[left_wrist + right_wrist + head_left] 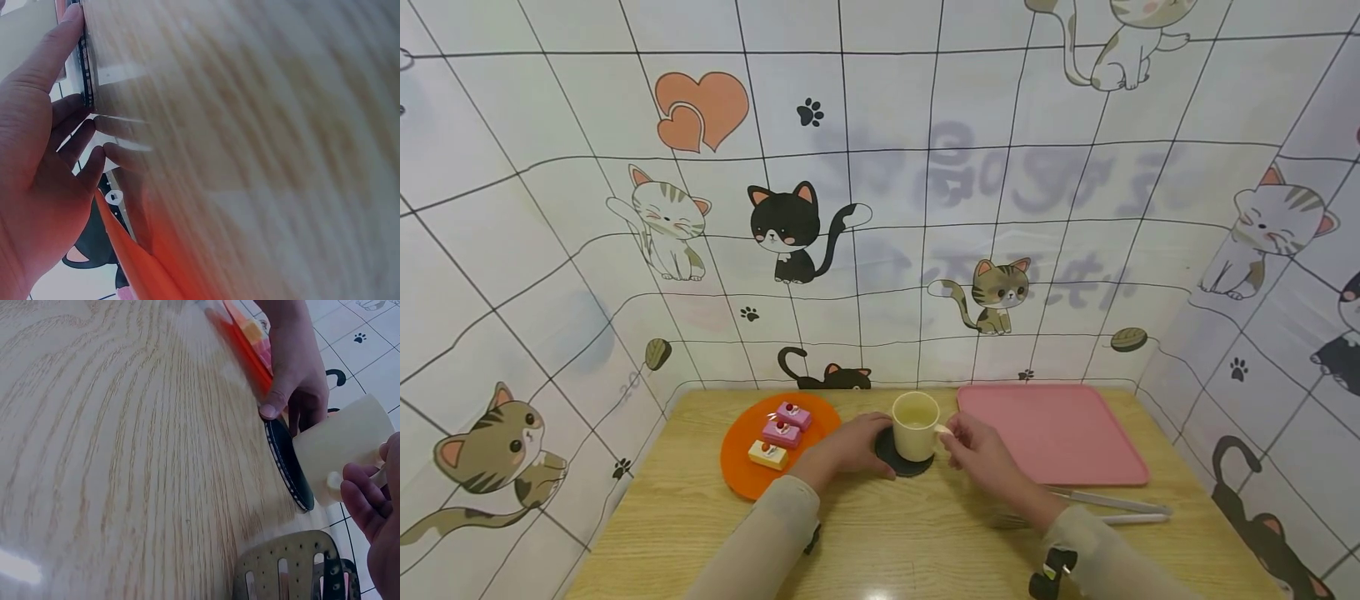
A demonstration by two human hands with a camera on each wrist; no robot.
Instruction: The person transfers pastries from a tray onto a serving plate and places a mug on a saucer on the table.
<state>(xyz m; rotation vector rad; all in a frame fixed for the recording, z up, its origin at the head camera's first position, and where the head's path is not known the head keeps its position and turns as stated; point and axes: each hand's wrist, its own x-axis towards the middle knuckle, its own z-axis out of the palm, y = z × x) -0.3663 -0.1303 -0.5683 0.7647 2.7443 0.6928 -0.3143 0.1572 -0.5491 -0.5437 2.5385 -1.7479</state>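
Note:
A cream mug (916,429) stands upright on a round black coaster (891,458) on the wooden table. My right hand (981,454) holds the mug's handle (335,482) between thumb and curled fingers. At the coaster's left side, my left hand (853,446) curves around the rim. In the left wrist view, the thumb and fingers of that hand (37,144) touch the coaster's edge (86,69). The right wrist view shows the left thumb (273,407) on the rim, while some of the other fingers are hidden behind the coaster and mug.
To the left, an orange plate (741,475) bears two pink cake pieces (782,432) and a yellow one (767,455). A pink tray (1060,433) lies at the back right. A slotted metal utensil (287,562) lies under my right forearm. Cat-patterned walls (887,250) enclose the table.

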